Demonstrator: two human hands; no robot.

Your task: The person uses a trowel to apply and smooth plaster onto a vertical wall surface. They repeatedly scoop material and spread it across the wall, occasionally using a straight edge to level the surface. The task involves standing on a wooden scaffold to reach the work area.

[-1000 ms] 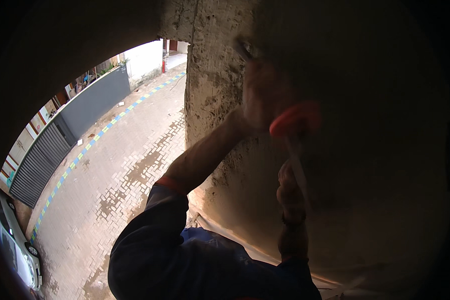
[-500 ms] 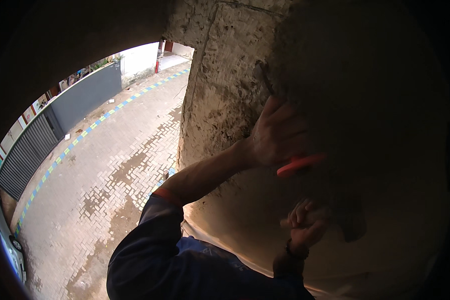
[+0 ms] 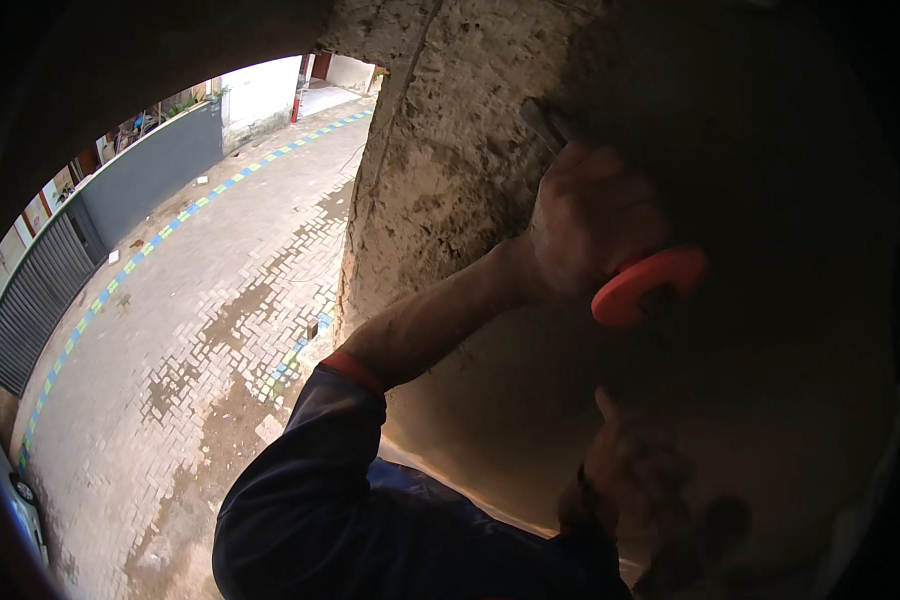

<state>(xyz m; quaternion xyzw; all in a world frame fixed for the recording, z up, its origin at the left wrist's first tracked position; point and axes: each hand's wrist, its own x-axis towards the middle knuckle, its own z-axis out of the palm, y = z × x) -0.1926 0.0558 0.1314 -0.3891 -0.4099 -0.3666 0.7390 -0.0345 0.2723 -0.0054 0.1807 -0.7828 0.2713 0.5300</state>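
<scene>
My left hand [image 3: 592, 222] is closed round a chisel [image 3: 543, 124] with a round orange hand guard [image 3: 650, 287]. Its dark metal end points up and left at the rough, chipped wall [image 3: 470, 190]; whether it touches, I cannot tell. The orange guard sits at the opposite side of the fist. Lower down, in deep shade, my right hand [image 3: 638, 465] is closed on what looks like a hammer, its light handle end [image 3: 604, 403] showing above the fist. The dark hammer head [image 3: 727, 520] is blurred at the lower right.
Left of the wall's edge lies a paved lane [image 3: 200, 310] with broken patches and a blue-and-yellow painted kerb line [image 3: 135, 258]. Beyond it stand a grey wall [image 3: 160, 165] and a ribbed gate [image 3: 35, 300]. Part of a car [image 3: 22, 500] shows at far left. Deep shadow covers the right side.
My left hand and chisel sit further right and higher in view, the orange guard now turned more face-on. My right hand has dropped and swung the hammer head downward. The view has shifted slightly.
</scene>
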